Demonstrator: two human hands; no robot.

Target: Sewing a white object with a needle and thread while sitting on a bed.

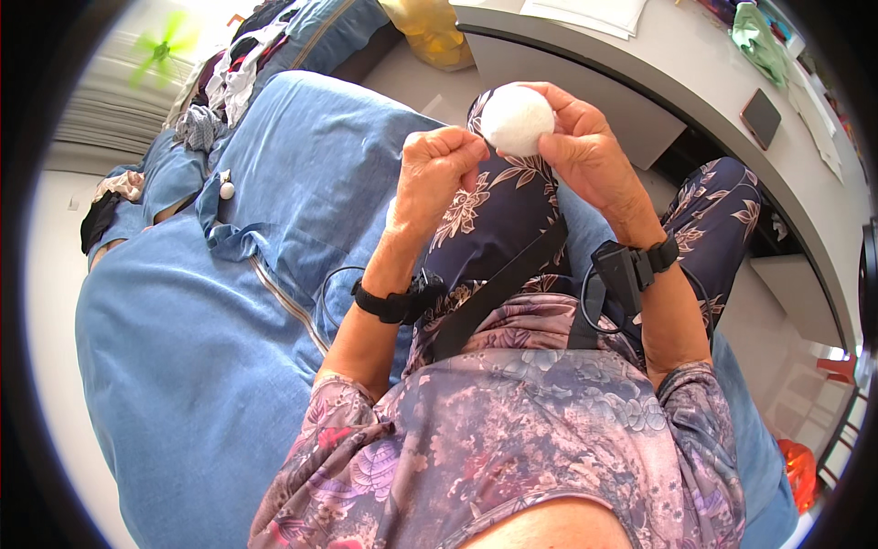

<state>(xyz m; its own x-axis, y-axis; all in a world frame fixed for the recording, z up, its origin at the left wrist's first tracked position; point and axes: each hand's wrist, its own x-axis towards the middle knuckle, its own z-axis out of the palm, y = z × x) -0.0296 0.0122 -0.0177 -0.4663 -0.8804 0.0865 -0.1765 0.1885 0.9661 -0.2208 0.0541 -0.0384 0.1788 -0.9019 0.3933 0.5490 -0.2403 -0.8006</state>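
Right hand: gripping [594,151], thumb on the near side of the white ball, fingers curled round behind it
White ball: matte and rounded [519,119], raised above the lap in the right hand
Left hand: closed in a loose fist [437,165], thumb against the curled fingers, just left of the ball; whether it pinches anything thin, I cannot tell
Left wrist: black strap [382,304] with a black device, below and left of the ball
Right wrist: black box [622,274] on a strap, below and right of the ball
Floral trousers: navy with pale leaves [494,215], directly below the ball
Flowered shirt: purple-grey [549,430], well below the ball
Blue cover: spread over the seat [183,348], left of the ball, a pale zip [288,306] crossing it
Desk: grey top [681,78], beyond and right of the ball
Phone: dark-faced [761,118], on the desk, right of the ball
Green cloth: crumpled [754,41], above and right of the ball
Yellow bag: bulging [430,32], above and left of the ball
Fan: green-bladed [163,48], far left of the ball
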